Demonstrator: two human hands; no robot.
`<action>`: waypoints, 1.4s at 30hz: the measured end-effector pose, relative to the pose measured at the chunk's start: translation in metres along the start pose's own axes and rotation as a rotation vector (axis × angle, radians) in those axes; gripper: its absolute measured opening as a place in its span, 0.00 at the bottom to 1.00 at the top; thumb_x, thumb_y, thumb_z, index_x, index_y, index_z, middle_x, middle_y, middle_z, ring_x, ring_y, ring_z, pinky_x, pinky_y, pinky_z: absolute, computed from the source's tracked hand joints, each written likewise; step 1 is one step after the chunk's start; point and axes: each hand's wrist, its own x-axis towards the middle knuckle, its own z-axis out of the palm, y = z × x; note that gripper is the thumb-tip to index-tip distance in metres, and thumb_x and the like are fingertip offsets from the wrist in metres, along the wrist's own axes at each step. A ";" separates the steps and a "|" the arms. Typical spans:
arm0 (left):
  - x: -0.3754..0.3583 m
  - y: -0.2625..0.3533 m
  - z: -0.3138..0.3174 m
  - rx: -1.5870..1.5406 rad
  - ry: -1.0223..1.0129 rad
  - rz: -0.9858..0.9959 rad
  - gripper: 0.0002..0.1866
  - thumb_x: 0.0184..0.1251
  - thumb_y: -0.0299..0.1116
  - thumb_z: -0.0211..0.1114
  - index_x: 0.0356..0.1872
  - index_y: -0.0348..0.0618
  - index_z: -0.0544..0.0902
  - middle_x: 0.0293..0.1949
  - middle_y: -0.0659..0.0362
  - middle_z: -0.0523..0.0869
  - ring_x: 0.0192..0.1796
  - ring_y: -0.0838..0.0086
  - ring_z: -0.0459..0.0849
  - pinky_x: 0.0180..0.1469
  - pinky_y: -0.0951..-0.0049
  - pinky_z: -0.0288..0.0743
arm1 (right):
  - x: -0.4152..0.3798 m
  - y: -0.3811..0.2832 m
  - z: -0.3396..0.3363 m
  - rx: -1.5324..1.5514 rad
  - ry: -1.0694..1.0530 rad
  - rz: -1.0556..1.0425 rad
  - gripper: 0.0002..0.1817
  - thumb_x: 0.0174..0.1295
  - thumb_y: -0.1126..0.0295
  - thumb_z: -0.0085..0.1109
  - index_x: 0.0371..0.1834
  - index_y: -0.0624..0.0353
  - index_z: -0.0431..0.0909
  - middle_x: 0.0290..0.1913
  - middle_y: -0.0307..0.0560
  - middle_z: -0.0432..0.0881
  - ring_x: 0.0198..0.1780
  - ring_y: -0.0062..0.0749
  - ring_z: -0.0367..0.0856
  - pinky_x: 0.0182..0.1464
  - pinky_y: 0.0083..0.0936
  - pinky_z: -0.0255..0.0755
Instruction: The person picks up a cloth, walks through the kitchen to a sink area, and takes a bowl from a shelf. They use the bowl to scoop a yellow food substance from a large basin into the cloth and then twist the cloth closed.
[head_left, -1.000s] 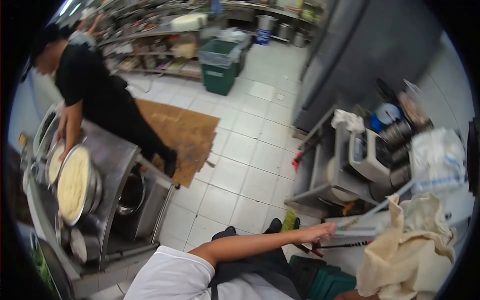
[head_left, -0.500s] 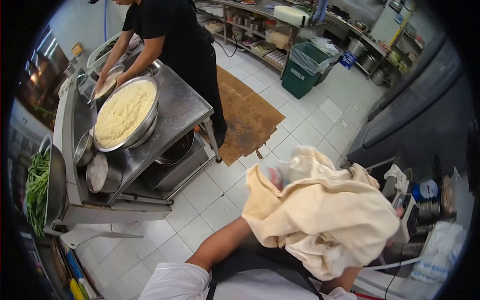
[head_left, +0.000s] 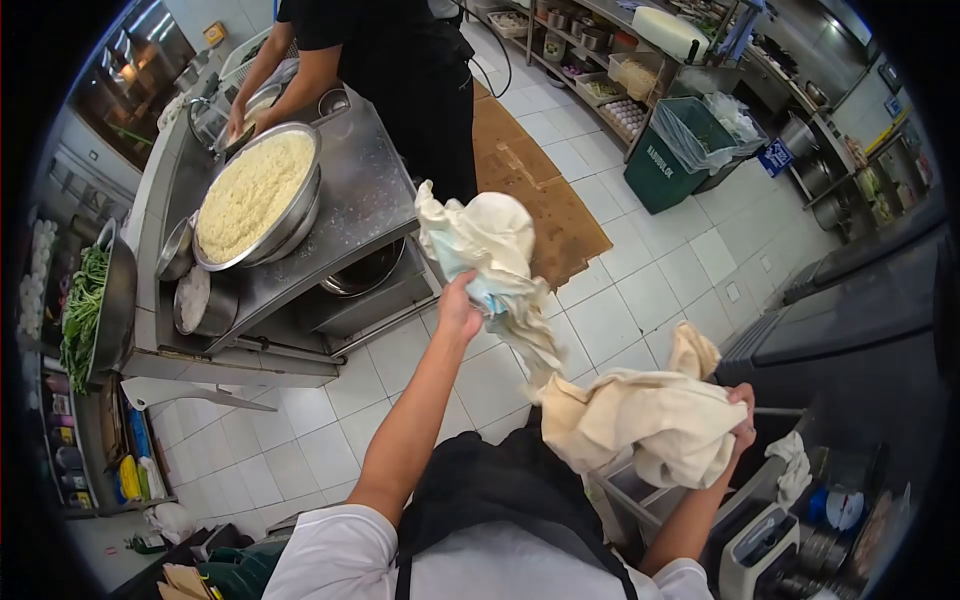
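Observation:
My left hand [head_left: 462, 312] is stretched out ahead, its fingers closed on a crumpled off-white cloth [head_left: 500, 235] with light-blue patches. A twisted tail of that cloth hangs down toward a bunched cream cloth [head_left: 640, 415], and the two overlap in this view. At the right, my right hand [head_left: 742, 405] grips the edge of the cream cloth, which droops in folds in front of my apron [head_left: 490, 500]. Both cloths are held up in the air over the tiled floor [head_left: 640, 300].
On the steel table [head_left: 365, 150] stands a large metal bowl [head_left: 318, 180] of pale, grainy food. A person [head_left: 400, 80] in black works behind it. A green bin [head_left: 665, 165] stands beyond brown cardboard [head_left: 530, 185]; leafy greens [head_left: 85, 320] fill a bowl at left.
The single bundle of cloth has come apart. My left hand has reached forward and left with the off-white cloth, while the cream cloth stays at right in my right hand. The view has shifted.

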 end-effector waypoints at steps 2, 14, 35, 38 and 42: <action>-0.002 0.006 0.015 0.006 0.044 0.075 0.23 0.57 0.26 0.52 0.55 0.35 0.63 0.51 0.52 0.73 0.54 0.60 0.72 0.58 0.59 0.64 | 0.017 -0.009 -0.022 0.063 0.025 -0.022 0.18 0.42 0.66 0.53 0.36 0.64 0.67 0.41 0.60 0.75 0.42 0.48 0.77 0.46 0.38 0.73; -0.046 0.049 -0.002 0.029 0.062 0.204 0.22 0.56 0.31 0.50 0.54 0.36 0.66 0.52 0.52 0.74 0.54 0.62 0.72 0.60 0.62 0.62 | 0.117 0.016 -0.106 0.356 0.562 0.153 0.22 0.54 0.63 0.44 0.50 0.65 0.67 0.45 0.58 0.74 0.45 0.47 0.75 0.49 0.40 0.72; -0.026 0.076 -0.069 0.217 -0.079 -0.259 0.30 0.63 0.51 0.39 0.60 0.42 0.62 0.60 0.53 0.66 0.60 0.57 0.66 0.62 0.56 0.59 | -0.162 0.009 0.071 0.277 0.828 -0.237 0.16 0.55 0.68 0.46 0.43 0.67 0.72 0.39 0.51 0.78 0.40 0.34 0.78 0.44 0.28 0.73; -0.021 0.035 -0.071 0.358 -0.183 -0.441 0.29 0.63 0.51 0.39 0.60 0.41 0.62 0.59 0.52 0.67 0.59 0.57 0.67 0.61 0.56 0.60 | -0.243 -0.017 0.114 0.378 1.006 -0.447 0.15 0.52 0.68 0.48 0.39 0.67 0.74 0.35 0.50 0.79 0.35 0.35 0.79 0.43 0.30 0.74; -0.043 -0.006 -0.073 0.484 -0.298 -0.617 0.29 0.64 0.50 0.38 0.59 0.41 0.63 0.59 0.52 0.68 0.58 0.57 0.68 0.60 0.56 0.62 | -0.357 -0.030 0.173 0.263 1.240 -0.831 0.23 0.51 0.62 0.46 0.48 0.66 0.70 0.43 0.55 0.76 0.42 0.44 0.77 0.51 0.37 0.70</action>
